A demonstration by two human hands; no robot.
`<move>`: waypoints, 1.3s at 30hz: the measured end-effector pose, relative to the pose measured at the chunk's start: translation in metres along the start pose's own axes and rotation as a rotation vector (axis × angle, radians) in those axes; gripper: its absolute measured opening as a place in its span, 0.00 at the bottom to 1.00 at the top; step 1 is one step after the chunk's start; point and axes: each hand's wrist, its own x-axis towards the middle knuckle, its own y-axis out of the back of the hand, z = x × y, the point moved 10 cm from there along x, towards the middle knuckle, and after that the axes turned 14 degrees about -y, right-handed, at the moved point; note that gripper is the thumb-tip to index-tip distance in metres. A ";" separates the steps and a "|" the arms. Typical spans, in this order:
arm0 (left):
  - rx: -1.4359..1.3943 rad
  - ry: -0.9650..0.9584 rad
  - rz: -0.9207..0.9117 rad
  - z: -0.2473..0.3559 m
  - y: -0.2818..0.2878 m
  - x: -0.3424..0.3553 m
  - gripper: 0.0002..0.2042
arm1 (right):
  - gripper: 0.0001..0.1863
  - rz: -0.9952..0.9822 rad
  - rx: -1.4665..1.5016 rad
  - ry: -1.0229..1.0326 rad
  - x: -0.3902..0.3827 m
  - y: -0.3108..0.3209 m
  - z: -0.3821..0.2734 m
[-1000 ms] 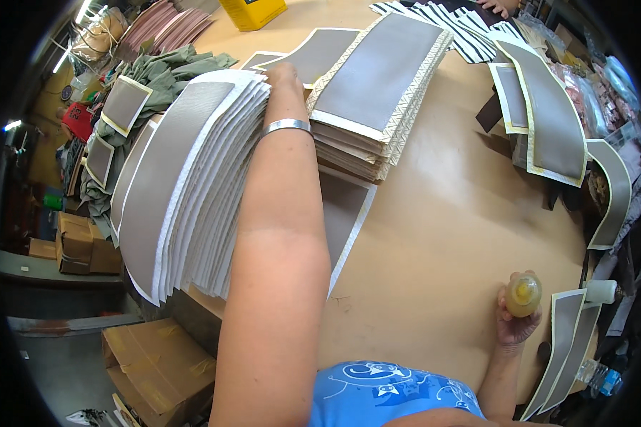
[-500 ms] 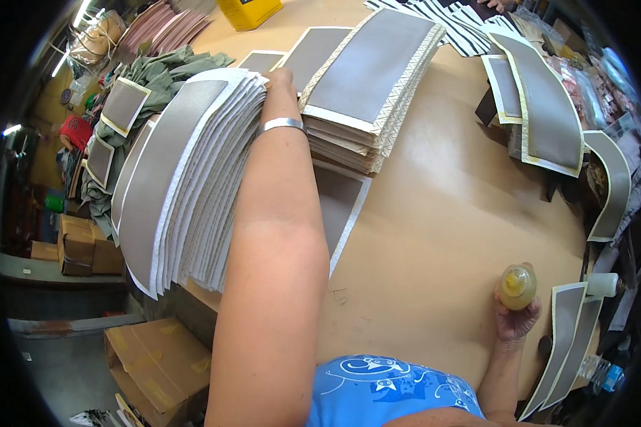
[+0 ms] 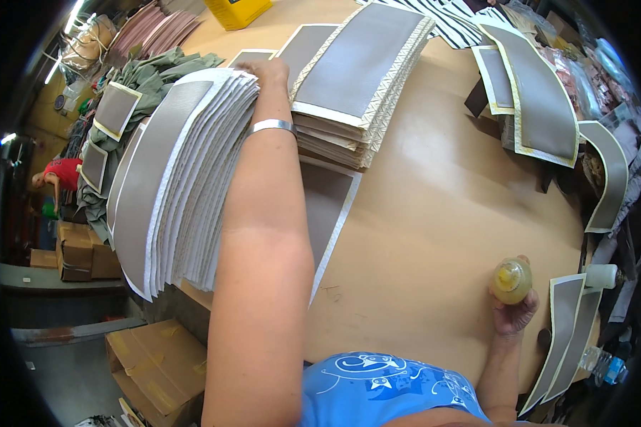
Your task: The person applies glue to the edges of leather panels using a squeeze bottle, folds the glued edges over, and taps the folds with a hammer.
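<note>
Left grip: left hand (image 3: 267,73) at the far end of the fanned stack (image 3: 181,185); fingertips hidden, cannot tell whether pinching.
Right grip: right hand (image 3: 513,313) wraps the yellowish container (image 3: 512,280) near the bench's (image 3: 434,228) right edge.
Fanned stack: overhangs the bench's left edge.
Good handling: probably steady that overhang; keep the yellowish container well apart.

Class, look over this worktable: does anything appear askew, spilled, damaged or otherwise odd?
Yes, the tall grey-and-white stack beside the left hand looks askew: its sheet edges fan out unevenly, unlike the neater patterned-edge stack. No spill shows.
</note>
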 end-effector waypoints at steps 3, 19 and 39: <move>0.016 -0.284 -0.323 0.055 0.004 -0.009 0.26 | 0.30 0.004 0.001 0.003 -0.001 0.000 -0.001; -0.710 -0.154 -1.218 0.102 0.015 -0.116 0.41 | 0.31 0.021 -0.022 0.024 0.004 -0.004 0.000; -0.909 0.043 -1.265 0.089 -0.002 -0.115 0.35 | 0.30 -0.002 -0.002 -0.028 0.005 -0.011 0.005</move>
